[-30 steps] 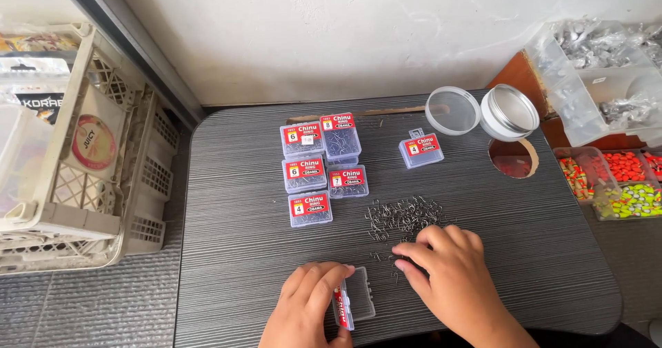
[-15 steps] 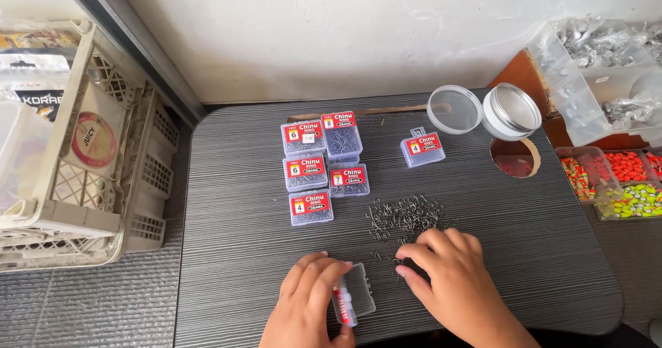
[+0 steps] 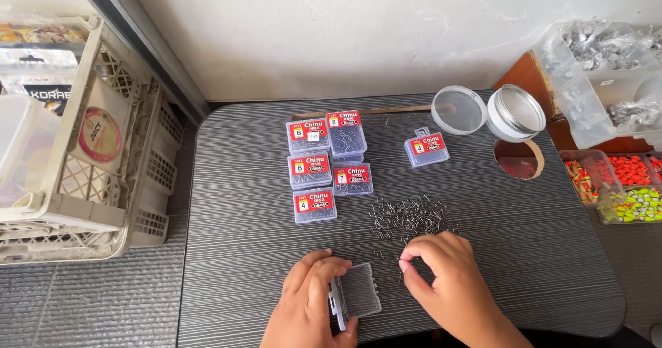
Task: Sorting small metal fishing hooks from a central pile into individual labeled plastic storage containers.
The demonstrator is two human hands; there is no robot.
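Clear plastic box (image 3: 358,296) lies open in the left hand (image 3: 310,306)'s grip; right hand (image 3: 448,279) pinches hooks (image 3: 414,218) just beside it: pick few, drop squarely inside.

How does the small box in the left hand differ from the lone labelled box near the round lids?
The box in the left hand is open, its lid swung out, while the lone box is shut. The held box is tilted off the table in the left hand; the lone box lies flat, untouched. The lone box shows its red label from above; the held one's red label shows only edge-on. Both are small, clear plastic and squarish.
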